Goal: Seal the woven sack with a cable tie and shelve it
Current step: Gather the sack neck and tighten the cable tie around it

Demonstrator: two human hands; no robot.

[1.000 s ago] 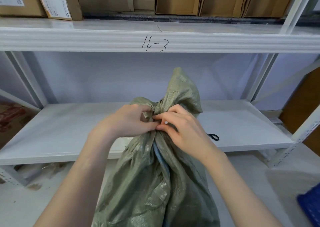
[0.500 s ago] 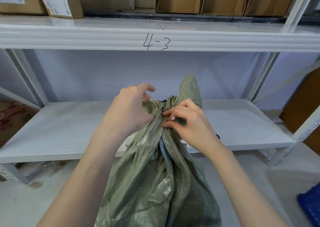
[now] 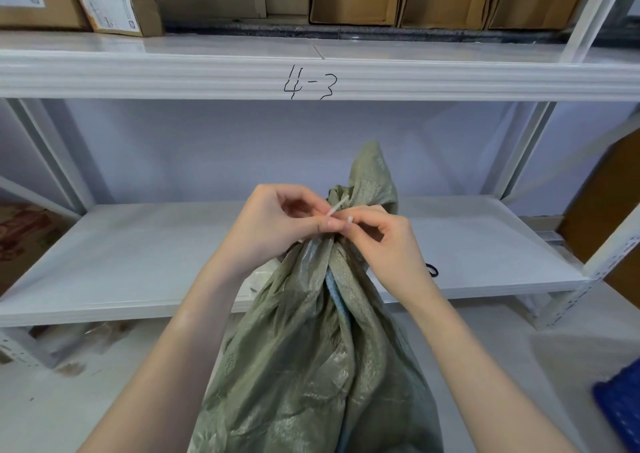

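On shelf edge [image 3: 138, 78] (handwritten): "4-3" [image 3: 309, 82]

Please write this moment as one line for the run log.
left hand: pinches cable tie | right hand: pinches tie head | woven sack: neck gathered, unshelved

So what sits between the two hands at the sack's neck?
In the head view, the white cable tie spans the small gap between the left hand and right hand, just above the bunched neck of the woven sack; both pinch it.
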